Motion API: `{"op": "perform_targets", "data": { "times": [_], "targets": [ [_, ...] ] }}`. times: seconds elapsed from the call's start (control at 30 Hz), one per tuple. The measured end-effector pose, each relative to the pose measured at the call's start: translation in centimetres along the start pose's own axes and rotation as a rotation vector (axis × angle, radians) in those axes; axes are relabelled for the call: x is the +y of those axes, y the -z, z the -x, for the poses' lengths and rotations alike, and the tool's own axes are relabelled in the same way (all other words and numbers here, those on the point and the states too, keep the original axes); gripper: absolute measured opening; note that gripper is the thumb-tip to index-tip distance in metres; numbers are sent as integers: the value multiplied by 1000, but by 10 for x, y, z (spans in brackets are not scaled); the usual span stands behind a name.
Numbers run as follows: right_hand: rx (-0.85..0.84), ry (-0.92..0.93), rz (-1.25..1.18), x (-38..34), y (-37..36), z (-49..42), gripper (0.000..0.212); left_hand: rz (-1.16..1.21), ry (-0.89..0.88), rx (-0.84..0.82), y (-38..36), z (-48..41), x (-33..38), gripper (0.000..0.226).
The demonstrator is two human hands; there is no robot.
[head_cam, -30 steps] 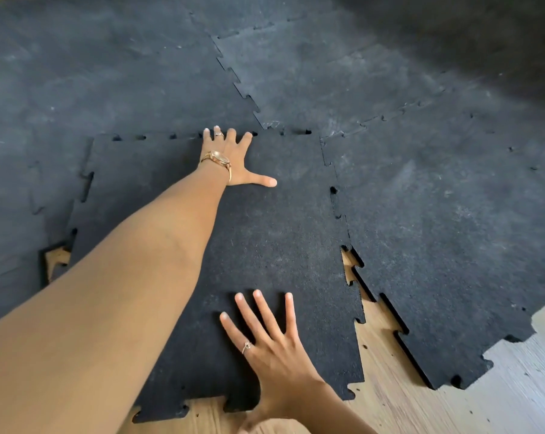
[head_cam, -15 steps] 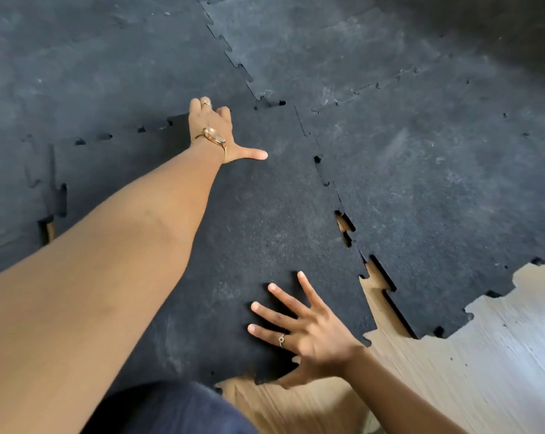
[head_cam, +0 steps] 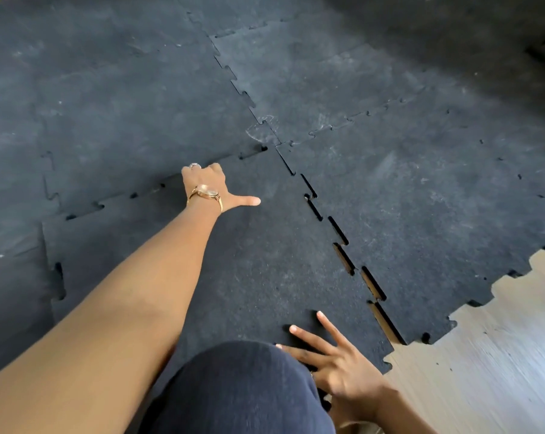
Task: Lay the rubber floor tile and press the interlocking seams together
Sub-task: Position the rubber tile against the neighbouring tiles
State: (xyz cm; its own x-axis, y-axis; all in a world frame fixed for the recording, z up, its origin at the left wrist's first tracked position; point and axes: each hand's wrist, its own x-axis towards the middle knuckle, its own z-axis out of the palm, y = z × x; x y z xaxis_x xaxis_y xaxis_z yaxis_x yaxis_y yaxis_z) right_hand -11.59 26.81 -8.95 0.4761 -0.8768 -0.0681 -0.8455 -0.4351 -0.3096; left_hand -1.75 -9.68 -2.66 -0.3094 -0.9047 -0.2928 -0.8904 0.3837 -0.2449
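The rubber floor tile (head_cam: 258, 270) lies flat in the middle of the view, ringed by laid rubber tiles (head_cam: 421, 198) from nine o'clock round to three. The left arm stretches straight out toward twelve o'clock, and the left hand (head_cam: 210, 189) rests at the tile's far edge — fingers curled down onto the seam there, thumb splayed out toward three o'clock, gripping nothing. A gold wristwatch (head_cam: 206, 193) sits on that wrist and a ring shows on one finger.

The right hand (head_cam: 337, 361) lies flat on the tile's near corner at five o'clock, fingers spread wide and pointing toward eleven, palm down, clamped on nothing. A knee in dark cloth (head_cam: 243, 389) covers the tile's near edge at six o'clock, just beside that hand.

Along the tile's right side the seam (head_cam: 343, 245) stands partly apart — narrow slots show pale wood between the teeth, wider toward the near end. Bare wooden floor (head_cam: 490, 364) fills the four o'clock corner.
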Motion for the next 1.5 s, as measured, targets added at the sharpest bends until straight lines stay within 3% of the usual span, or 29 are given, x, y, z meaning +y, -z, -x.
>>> {"op": "perform_targets", "data": {
  "times": [0.07, 0.17, 0.2, 0.3, 0.37, 0.47, 0.63, 0.77, 0.9, 1.2, 1.5],
  "targets": [
    [115, -122, -159, 1, 10, -4, 71, 82, 12, -4, -13, 6, -4, 140],
    [478, -618, -274, 13, 35, -32, 66, 247, -44, 20, -45, 29, -11, 120],
    [500, -790, -253, 22, 45, -47, 64, 317, -71, 22, -56, 38, -15, 112],
    [210, -1046, -209, 48, 62, -90, 91, 476, 6, 117, -87, 75, -35, 99],
    [96, -1076, -172, 57, 67, -113, 104, 523, 247, 181, -106, 104, -57, 99],
    [7, -1068, -123, 72, 72, -132, 118, 585, 646, 135, -124, 137, -90, 111],
    [-168, -1129, -136, 95, 88, -148, 140, 676, 854, 73, -124, 139, -101, 125],
    [-363, -1162, -64, 98, 98, -165, 146, 628, 881, 82, -126, 136, -111, 132],
    [-410, -1247, -104, 97, 107, -180, 147, 584, 851, 144, -129, 136, -111, 130],
    [-241, -1281, -146, 88, 99, -171, 140, 597, 752, 194, -136, 134, -106, 121],
    [-109, -1323, -187, 81, 97, -168, 121, 673, 803, 197, -123, 133, -110, 124]
  ]
}}
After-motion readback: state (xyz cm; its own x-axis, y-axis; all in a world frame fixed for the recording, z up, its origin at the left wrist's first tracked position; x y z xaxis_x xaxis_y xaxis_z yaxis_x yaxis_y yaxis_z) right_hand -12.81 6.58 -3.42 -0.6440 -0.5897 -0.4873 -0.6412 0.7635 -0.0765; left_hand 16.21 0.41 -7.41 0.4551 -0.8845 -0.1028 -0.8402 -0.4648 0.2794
